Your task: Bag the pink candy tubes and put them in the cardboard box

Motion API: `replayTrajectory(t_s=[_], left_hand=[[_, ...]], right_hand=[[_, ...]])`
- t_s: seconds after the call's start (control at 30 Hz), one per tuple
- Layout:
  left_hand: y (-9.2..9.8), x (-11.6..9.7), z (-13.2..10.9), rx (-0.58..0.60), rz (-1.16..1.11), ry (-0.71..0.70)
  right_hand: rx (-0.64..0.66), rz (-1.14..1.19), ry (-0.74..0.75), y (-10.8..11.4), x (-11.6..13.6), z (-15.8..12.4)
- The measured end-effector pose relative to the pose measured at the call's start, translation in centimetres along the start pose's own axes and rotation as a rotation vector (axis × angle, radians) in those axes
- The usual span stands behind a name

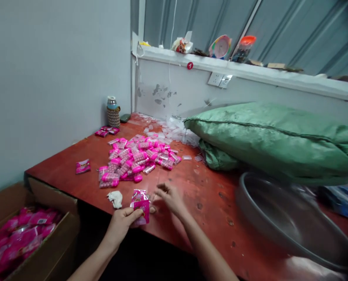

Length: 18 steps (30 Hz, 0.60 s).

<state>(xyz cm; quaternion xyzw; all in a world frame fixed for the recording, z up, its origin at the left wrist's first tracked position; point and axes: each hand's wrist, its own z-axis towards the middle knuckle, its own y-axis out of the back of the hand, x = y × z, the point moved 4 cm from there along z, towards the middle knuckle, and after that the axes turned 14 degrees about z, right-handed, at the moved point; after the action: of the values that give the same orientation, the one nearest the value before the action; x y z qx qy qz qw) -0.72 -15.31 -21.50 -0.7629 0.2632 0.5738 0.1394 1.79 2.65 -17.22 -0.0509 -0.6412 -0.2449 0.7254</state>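
Left grip [121,223] on pink packet [142,204]

The camera rides on the person's head, above the near edge of the red wooden table [211,222], and from here in the room I follow its gaze forward and down. The bare left hand [122,223] and bare right hand [171,200] are close below it; the long white window ledge [201,61] is farther off, slanting down rightward.

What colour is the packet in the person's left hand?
The packet in the left hand is bright pink; the head view shows it best.
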Motion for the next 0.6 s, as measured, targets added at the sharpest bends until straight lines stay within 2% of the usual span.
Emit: replayTrajectory(t_s=[0.1,0.17,0.23,0.3,0.43,0.6], left_hand=[[-0.9,0.5,0.6,-0.049,0.003,0.078],[-1.7,0.5,0.9,-0.071,-0.011,0.154],[-2.4,0.2,1.2,-0.088,-0.027,0.234],[-3.0,-0.4,1.6,-0.105,-0.049,0.287],[-3.5,-1.6,2.4,-0.138,-0.121,0.314],[-4.3,-2.4,3.3,-0.097,-0.18,0.309]], right_hand=[[-0.166,-0.152,0.033,5.2,-1.1,6.2],[-0.223,-0.226,0.005,7.7,-2.4,10.5],[-0.245,-0.297,-0.048,9.1,-3.9,14.1],[-0.231,-0.354,-0.103,9.4,-5.2,16.4],[-0.123,-0.412,-0.169,9.0,-6.6,17.3],[-0.017,-0.377,-0.171,9.7,-5.7,14.2]])
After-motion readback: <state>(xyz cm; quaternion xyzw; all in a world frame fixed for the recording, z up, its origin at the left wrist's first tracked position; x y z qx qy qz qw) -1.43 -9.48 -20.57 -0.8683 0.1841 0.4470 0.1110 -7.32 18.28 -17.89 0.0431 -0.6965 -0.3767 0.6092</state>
